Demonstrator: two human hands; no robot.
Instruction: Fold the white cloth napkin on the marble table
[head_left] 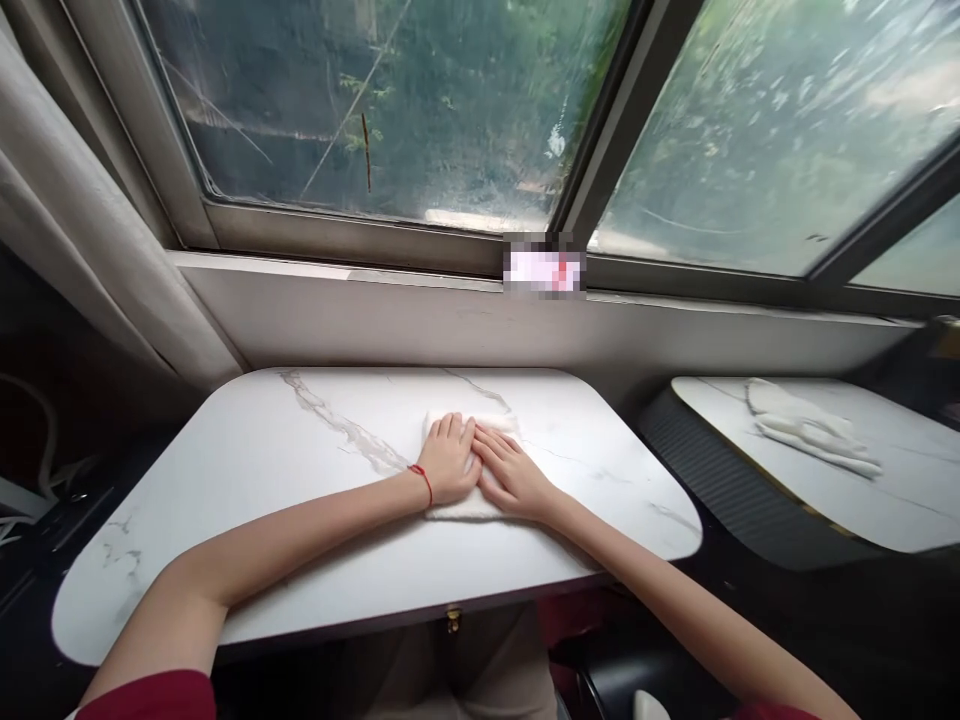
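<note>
A folded white cloth lies near the middle of a white marble-patterned table. My left hand rests flat on the cloth, fingers stretched out, with a red string bracelet at the wrist. Beside it, my right hand also lies flat on the cloth, its fingertips meeting the left hand. Much of the cloth is hidden beneath both palms.
To the right stands a second marble-patterned table with a crumpled white cloth on it. A window and its sill run behind the tables. A pale curtain hangs at the left.
</note>
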